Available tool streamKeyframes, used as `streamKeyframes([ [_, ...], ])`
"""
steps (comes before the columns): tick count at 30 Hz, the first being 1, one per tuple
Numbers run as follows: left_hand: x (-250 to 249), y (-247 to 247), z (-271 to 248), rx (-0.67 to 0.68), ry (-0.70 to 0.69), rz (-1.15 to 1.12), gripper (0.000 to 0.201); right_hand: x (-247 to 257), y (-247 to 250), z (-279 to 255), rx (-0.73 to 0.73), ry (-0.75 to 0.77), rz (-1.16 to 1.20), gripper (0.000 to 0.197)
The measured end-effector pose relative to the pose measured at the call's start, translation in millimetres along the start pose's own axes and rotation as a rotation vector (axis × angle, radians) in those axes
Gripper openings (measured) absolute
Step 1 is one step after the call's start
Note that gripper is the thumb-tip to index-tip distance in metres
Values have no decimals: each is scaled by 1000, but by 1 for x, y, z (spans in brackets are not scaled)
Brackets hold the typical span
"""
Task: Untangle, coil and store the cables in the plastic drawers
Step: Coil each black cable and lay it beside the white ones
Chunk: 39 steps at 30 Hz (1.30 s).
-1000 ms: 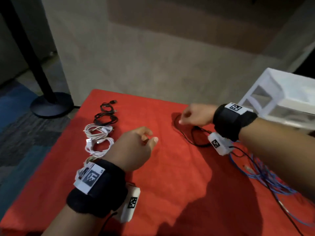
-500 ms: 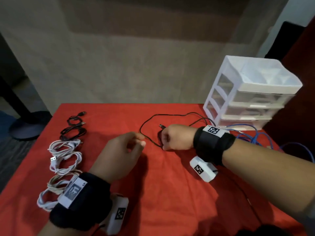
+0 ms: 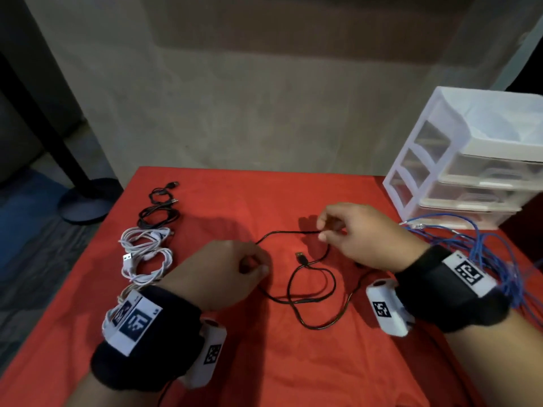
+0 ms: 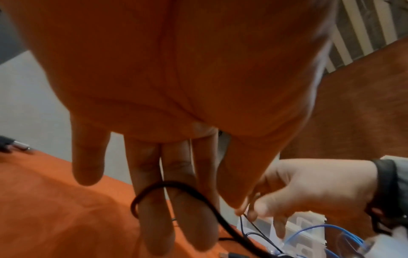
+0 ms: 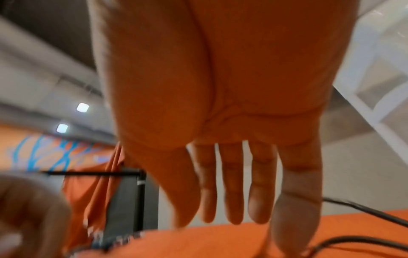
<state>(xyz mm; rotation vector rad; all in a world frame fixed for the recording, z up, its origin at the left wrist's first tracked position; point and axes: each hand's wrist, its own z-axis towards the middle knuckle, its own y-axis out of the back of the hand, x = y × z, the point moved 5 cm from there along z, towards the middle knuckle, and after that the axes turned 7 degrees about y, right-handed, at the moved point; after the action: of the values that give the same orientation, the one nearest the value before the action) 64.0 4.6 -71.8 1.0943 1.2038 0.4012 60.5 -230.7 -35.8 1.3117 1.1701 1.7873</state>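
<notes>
Already several coiled cables (image 3: 151, 230) lie in a row well left of the plastic drawers (image 3: 476, 174), none stored yet. Beside the drawers, a blue cable tangle (image 3: 482, 248) waits. Between those, a thin black cable (image 3: 311, 283) sprawls in loose loops. The right hand (image 3: 361, 236) pinches one stretch; the left hand (image 3: 226, 271), fingers curled, has it looped around them.

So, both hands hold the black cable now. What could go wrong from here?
1. The black cable crosses itself in loops on the red cloth; pulling between the left hand and right hand may tighten a knot.
2. The blue cable tangle lies beside the right wrist and could snag.
</notes>
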Motion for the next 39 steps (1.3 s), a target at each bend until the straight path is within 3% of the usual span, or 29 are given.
streamKeyframes([
  [4, 0, 1, 6, -41, 52, 33, 10, -14, -32, -4, 328, -25, -160, 33],
  [9, 15, 15, 10, -124, 166, 95, 17, -11, -39, -5, 399, 38, -204, 9],
  [11, 26, 25, 9, -185, 217, 138, 21, -21, -15, 1, 249, 6, -127, 4],
  [14, 40, 34, 5, -246, 271, 143, 25, -42, 56, 14, -172, -107, 12, 9],
  [17, 44, 34, 4, -240, 318, 143, 29, -54, 129, 22, -474, -207, 246, 15],
  [19, 42, 31, 4, -208, 328, 150, 33, -51, 164, 24, -594, -213, 366, 14],
  [23, 26, 27, 3, -183, 219, 116, 34, -25, 172, 29, -492, -107, 267, 7],
  [27, 4, 46, -3, -479, 44, -94, 20, -1, 124, 25, -313, 1, 259, 10],
  [29, -5, 51, -5, -560, -15, -295, 26, 12, 97, 22, -242, 55, 298, 7],
  [32, -26, 40, -3, -410, -77, -809, 43, 34, 68, 18, -146, 125, 361, 5],
  [34, -38, 30, -1, -268, -45, -1037, 48, 46, 60, 15, -110, 168, 365, 5],
  [37, -51, 24, -2, -85, -50, -1103, 54, 58, 66, 10, -136, 232, 367, 6],
  [39, -55, 25, -4, -75, -89, -1084, 50, 55, 72, 9, -198, 248, 299, 9],
])
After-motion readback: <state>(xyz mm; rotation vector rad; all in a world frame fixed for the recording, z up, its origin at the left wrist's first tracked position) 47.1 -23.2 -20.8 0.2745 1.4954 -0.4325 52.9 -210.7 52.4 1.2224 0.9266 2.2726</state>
